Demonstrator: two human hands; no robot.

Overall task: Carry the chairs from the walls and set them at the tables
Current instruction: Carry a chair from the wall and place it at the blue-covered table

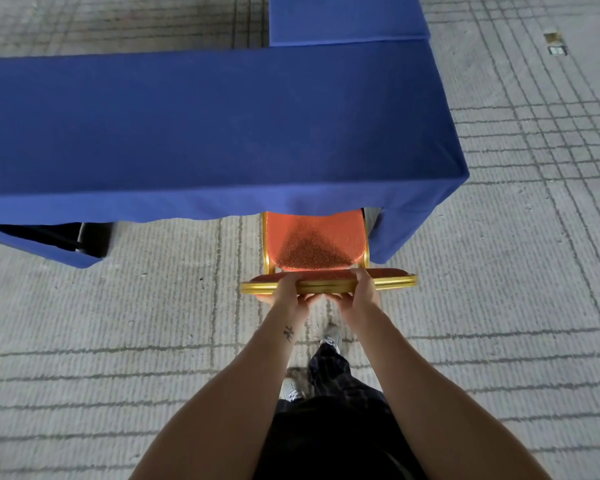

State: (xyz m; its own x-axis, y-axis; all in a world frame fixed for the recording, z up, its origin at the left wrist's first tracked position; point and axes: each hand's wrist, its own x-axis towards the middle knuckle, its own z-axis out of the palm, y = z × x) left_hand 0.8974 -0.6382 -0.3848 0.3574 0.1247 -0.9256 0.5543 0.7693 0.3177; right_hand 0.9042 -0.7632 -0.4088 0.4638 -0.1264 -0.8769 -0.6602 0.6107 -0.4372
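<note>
The gold-framed red-cushioned chair (314, 240), back rail gripped by left hand (293, 292) and right hand (360, 292), points straight ahead under blue-draped desk (222, 133).

One chair (314, 242). Two blue-draped tables: the long table (187, 133) and the far table (343, 19). Two hands, the left hand (293, 292) and the right hand (361, 289). Two pale shoes (291, 389). Two small floor plates (557, 50).
</note>
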